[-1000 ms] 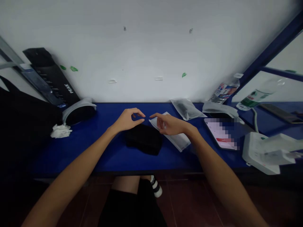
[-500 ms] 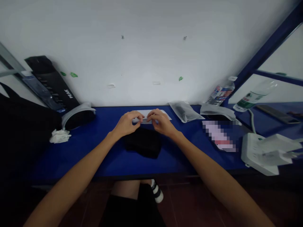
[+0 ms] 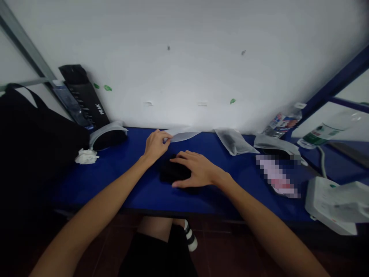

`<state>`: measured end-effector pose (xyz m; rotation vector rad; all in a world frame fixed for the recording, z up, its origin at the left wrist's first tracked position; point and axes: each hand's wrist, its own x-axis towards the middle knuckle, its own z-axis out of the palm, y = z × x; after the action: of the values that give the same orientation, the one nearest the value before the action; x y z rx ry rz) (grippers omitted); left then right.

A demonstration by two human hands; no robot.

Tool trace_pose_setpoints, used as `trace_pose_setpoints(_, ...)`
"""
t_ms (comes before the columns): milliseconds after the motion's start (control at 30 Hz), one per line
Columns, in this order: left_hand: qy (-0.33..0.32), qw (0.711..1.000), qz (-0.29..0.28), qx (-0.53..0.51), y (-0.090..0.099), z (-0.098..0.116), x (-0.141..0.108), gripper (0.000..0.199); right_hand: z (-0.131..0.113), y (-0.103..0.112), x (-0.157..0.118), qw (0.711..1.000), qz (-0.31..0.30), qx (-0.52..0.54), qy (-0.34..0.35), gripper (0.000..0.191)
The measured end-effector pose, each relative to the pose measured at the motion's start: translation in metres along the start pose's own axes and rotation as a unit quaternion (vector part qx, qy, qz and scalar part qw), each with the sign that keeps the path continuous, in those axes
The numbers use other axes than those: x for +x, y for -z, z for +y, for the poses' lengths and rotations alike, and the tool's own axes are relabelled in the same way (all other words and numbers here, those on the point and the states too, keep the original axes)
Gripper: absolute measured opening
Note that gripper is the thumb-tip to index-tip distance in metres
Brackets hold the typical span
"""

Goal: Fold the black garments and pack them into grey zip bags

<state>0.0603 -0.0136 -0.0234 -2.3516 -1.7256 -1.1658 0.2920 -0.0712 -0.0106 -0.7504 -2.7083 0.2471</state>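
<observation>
Head view looks down on the left hand point(image 3: 155, 145), narrowed to a pinch of thumb and fingertips on one end of a translucent plastic bag point(image 3: 184, 135), which lifts off the blue table point(image 3: 95, 184) and runs rightward just in front of its back edge. The right hand point(image 3: 200, 170) lies wide and flat, fingers spread, on a folded black fabric item point(image 3: 165, 173) near the middle of the table, covering most of it; this view does not show exactly what the item is. That open palm seems a sound way to pin something soft in place, while a firm pinch right at the bag's edge suits thin film, which slips easily. The bag hangs clear of the black item, and the two hands sit near each other but apart. Farther right along the back edge lies a frosted plastic bag point(image 3: 233, 141) with something dark inside, then a grey plastic bag point(image 3: 275, 143) beside a phone point(image 3: 278, 175) with a pixelated screen. A white power strip point(image 3: 325, 202) sits at the right end of the front edge. Toward the left end are a black case point(image 3: 108, 139) partly wrapped in film, a crumpled tissue point(image 3: 86, 156) and a large black bag point(image 3: 37, 134).
</observation>
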Motion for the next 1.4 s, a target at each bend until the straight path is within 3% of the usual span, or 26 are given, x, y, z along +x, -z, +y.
trace_pose_setpoints(67, 0.019, 1.0, 0.005, 0.007, 0.0, -0.005, 0.0, 0.021, -0.005, -0.002, -0.002, 0.999, -0.03, -0.02, -0.004, 0.106)
trace_pose_setpoints(100, 0.025, 1.0, 0.007, 0.009, -0.001, -0.007, 0.0, 0.02, -0.005, -0.001, -0.003, 0.999, -0.039, -0.025, -0.005, 0.109)
trace_pose_setpoints(267, 0.03, 0.999, -0.006, 0.018, -0.005, -0.018, 0.0, 0.025, 0.005, 0.005, -0.006, 0.997, -0.064, -0.035, -0.022, 0.091)
trace_pose_setpoints(533, -0.021, 0.996, -0.055, 0.073, -0.011, -0.018, -0.004, 0.045, 0.026, -0.009, -0.005, 0.995, -0.046, -0.047, -0.072, 0.106)
trace_pose_setpoints(767, 0.005, 0.999, -0.028, 0.046, -0.014, -0.014, -0.004, 0.023, 0.019, -0.012, 0.005, 0.992, -0.019, -0.076, -0.103, 0.077)
trace_pose_setpoints(867, 0.009, 0.999, -0.031, 0.032, -0.013, -0.013, -0.004, 0.02, 0.016, -0.009, 0.005, 0.995, 0.043, -0.059, -0.069, 0.074)
trace_pose_setpoints(967, -0.013, 0.998, -0.056, -0.004, -0.013, -0.013, -0.004, 0.025, 0.014, -0.006, 0.006, 0.992, 0.12, -0.023, 0.035, 0.081)
trace_pose_setpoints(1067, -0.035, 0.994, -0.085, -0.052, -0.015, -0.012, -0.003, 0.033, 0.016, -0.008, 0.008, 0.988, 0.114, 0.007, 0.106, 0.087)
trace_pose_setpoints(1200, -0.04, 0.989, -0.106, -0.09, -0.021, -0.011, -0.004, 0.04, 0.032, -0.018, 0.01, 0.992, 0.068, 0.028, 0.102, 0.092)
trace_pose_setpoints(1400, -0.074, 0.991, -0.097, -0.057, -0.021, -0.01, -0.008, 0.038, 0.059, -0.026, 0.012, 0.997, 0.066, 0.025, 0.034, 0.084)
